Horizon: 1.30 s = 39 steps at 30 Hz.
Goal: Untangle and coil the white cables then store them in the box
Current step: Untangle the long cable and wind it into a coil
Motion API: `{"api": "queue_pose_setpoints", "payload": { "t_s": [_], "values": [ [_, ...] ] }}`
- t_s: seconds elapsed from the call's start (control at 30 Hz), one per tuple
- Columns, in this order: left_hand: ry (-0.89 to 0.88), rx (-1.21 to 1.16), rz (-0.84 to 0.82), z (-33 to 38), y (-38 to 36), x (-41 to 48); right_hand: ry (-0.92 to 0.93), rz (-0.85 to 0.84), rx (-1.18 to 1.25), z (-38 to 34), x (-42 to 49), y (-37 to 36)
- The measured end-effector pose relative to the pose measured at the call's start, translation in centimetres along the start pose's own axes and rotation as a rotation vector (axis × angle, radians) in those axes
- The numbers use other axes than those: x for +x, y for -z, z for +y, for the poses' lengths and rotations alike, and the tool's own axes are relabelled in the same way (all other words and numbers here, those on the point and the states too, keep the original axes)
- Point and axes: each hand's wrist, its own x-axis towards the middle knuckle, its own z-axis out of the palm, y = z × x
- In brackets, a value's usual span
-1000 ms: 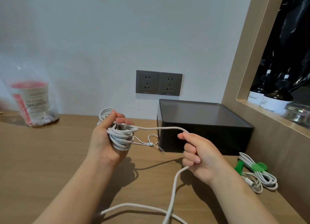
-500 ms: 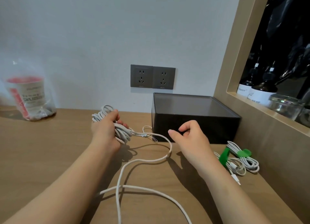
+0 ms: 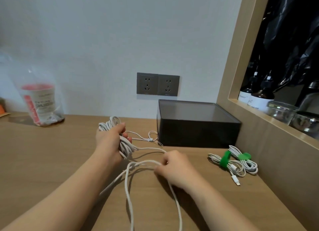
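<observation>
Head view: our left hand [image 3: 110, 142] is clamped round a coil of white cable [image 3: 127, 148], held over the surface [image 3: 51, 161]. Our right hand [image 3: 174, 167], low over the wood, pinches the loose strand [image 3: 127, 187] that runs from the coil and loops back toward us. Beyond both hands the dark box [image 3: 198, 134] sits against the wall. To its right lie two tied cable bundles [image 3: 241, 163] with green straps; a bagged cup [image 3: 40, 103] stands far left.

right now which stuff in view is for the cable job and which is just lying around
Job: cable, coil gripped by left hand, loose run pinched by right hand; strapped cables; box.
Lying about: bagged cup; sockets; bottles; jars.
</observation>
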Motion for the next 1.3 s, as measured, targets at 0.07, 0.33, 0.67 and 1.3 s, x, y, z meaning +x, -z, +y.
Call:
{"api": "queue_pose_setpoints", "payload": {
  "t_s": [0.07, 0.33, 0.67, 1.3],
  "values": [
    [0.007, -0.005, -0.037, 0.1, 0.0, -0.3, -0.124, 0.110, 0.326, 0.6, 0.2, 1.5],
    [0.055, -0.119, -0.190, 1.2, -1.3, -1.9, -0.161, 0.750, 1.261, 1.9, 0.8, 10.8],
    [-0.056, -0.095, -0.141, 0.7, -2.0, -2.0, 0.063, 0.567, 0.279, 2.3, 3.4, 10.9],
    [-0.170, 0.223, -0.205, -2.2, -0.2, -2.4, -0.046, 0.028, -0.158, 2.0, -1.0, 2.6]
  ]
}}
